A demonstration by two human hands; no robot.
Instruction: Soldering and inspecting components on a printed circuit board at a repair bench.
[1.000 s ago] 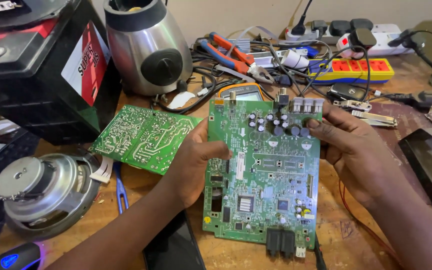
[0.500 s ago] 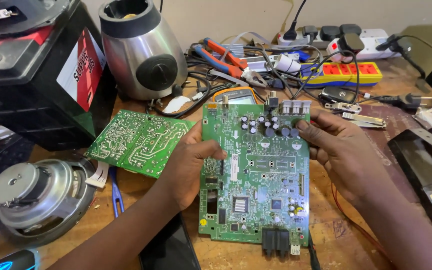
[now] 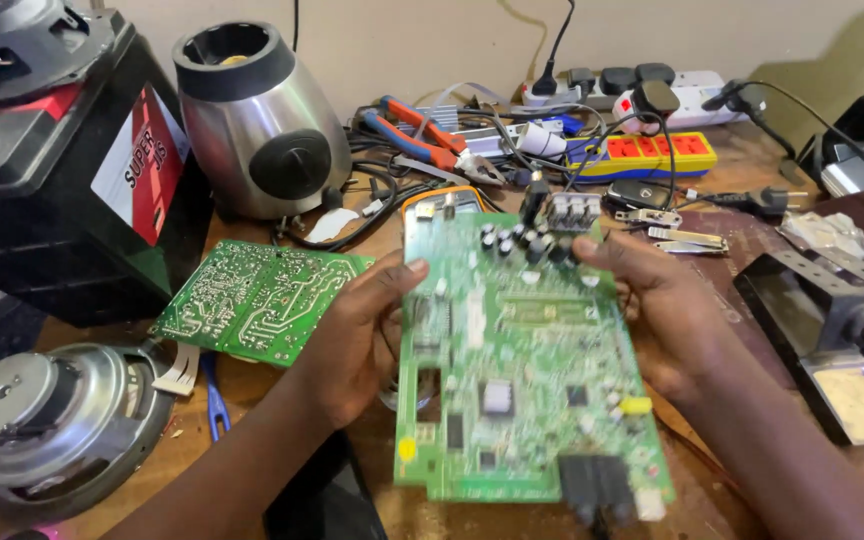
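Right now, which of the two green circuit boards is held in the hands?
The larger green circuit board, component side up, gripped by left hand and right hand. The smaller green board lies solder-side up on the table.

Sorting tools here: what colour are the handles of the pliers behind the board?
Red and blue handles on the pliers, head view.

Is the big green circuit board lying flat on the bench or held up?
Held up: the left hand and right hand grip the circuit board by its side edges, component side up.
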